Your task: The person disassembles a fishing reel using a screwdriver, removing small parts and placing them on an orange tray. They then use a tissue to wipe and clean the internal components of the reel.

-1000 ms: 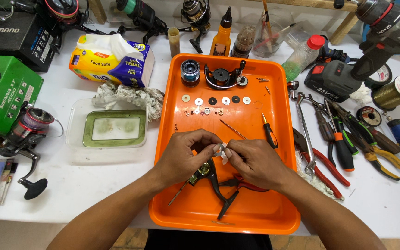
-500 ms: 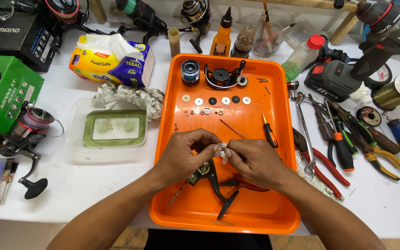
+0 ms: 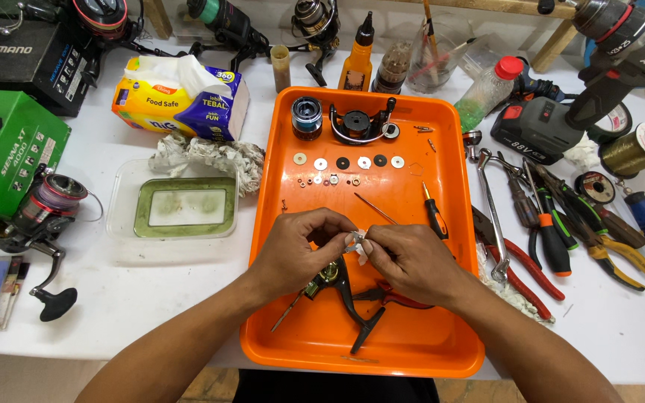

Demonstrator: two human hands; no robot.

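Head view, looking down on a white workbench (image 3: 188, 298) with an orange tray (image 3: 412, 358) at centre. Left hand (image 3: 293, 250) and right hand (image 3: 412, 261) meet over the tray's near half, fingertips of both pinched closed on one small pale metal part (image 3: 358, 243) held between them, just above the tray floor. Directly beneath the hands: a dark reel handle assembly with a brass-coloured fitting (image 3: 337, 287), lying on the tray; a red-handled tool (image 3: 397, 298) partly hidden under the right hand. Far half of tray: a row of small washers and discs (image 3: 349, 162), a dark spool (image 3: 306, 118), a black reel body part (image 3: 358, 125), a small black-handled screwdriver (image 3: 434, 216) to the right. Left of tray: a clear plastic tub with a green base (image 3: 181, 209), a crumpled rag (image 3: 210, 155), a tissue pack (image 3: 181, 97), a complete spinning reel (image 3: 39, 216) at the near left. Right of tray: pliers and cutters with red, green and yellow grips (image 3: 554, 231), a cordless drill (image 3: 561, 119). Step in hand, as judged: close handling or fitting of the small part, mid-way through work on a stripped reel. Next move calls for a steady two-handed pinch and fine alignment, with the part kept over the tray in case it slips.
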